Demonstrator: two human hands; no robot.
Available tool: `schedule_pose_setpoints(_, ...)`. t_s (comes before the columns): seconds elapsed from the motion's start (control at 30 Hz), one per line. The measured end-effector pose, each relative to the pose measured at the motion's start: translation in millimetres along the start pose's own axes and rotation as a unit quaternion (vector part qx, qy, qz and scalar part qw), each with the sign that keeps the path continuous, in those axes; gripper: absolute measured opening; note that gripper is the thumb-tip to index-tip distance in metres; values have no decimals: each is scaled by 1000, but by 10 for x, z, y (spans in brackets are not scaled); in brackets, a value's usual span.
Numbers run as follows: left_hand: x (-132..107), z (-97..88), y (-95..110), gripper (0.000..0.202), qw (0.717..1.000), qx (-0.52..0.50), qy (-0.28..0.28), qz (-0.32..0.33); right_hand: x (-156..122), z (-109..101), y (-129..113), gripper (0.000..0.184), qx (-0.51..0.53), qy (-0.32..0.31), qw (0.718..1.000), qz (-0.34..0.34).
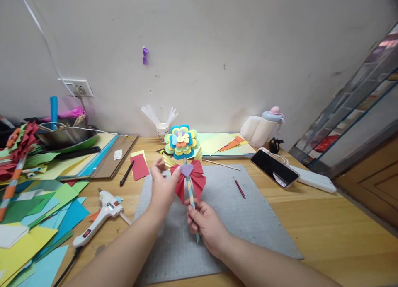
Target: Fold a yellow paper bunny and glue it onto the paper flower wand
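Observation:
My right hand [207, 225] is closed around the lower part of a paper stick [190, 187] with spiral pale blue and cream stripes. A layered paper flower [181, 141] in blue, yellow and green tops the stick, with a small face at its centre. Below the flower sits a pleated red paper bow [198, 180] with a purple heart [187, 170] in the middle. My left hand [163, 185] is beside the bow's left side, thumb stretched toward it and fingers curled apart from it. Whether the thumb touches the bow is unclear. Yellow pleated paper [168, 161] shows behind.
A grey cutting mat [248, 229] lies underneath, with a dark red pencil [239, 188] on it. At left are a glue gun [105, 214], a black pen [127, 173], red card [139, 167] and coloured paper sheets [40, 237]. A phone [275, 168] and bottle [266, 127] stand right.

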State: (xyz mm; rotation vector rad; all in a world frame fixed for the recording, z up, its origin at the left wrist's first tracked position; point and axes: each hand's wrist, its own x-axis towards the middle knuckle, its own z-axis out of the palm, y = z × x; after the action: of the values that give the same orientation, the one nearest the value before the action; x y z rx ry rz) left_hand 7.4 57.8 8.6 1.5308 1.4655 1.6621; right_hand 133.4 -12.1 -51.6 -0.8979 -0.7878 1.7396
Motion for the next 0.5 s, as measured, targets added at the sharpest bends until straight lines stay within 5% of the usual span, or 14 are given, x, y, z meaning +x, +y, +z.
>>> schedule_pose_setpoints(0.07,61,-138,101,66,994,65,45,80,-9,3,9,53,-18,-7,1000,-4)
schedule_pose_setpoints(0.17,132,-311,240,46,969,158,52,183,-28,12,5,54,-38,-20,999,-7)
schedule_pose_setpoints(0.3,143,-360,305,46,906,296,64,295,-54,23,-6,55,-50,-32,998,-7)
schedule_pose_setpoints(0.4,127,-338,304,50,866,365,82,333,-66,26,-2,53,-51,-37,998,-7)
schedule_pose_setpoints(0.5,118,-339,316,49,866,368,76,330,-78,34,11,53,-46,-40,998,-9)
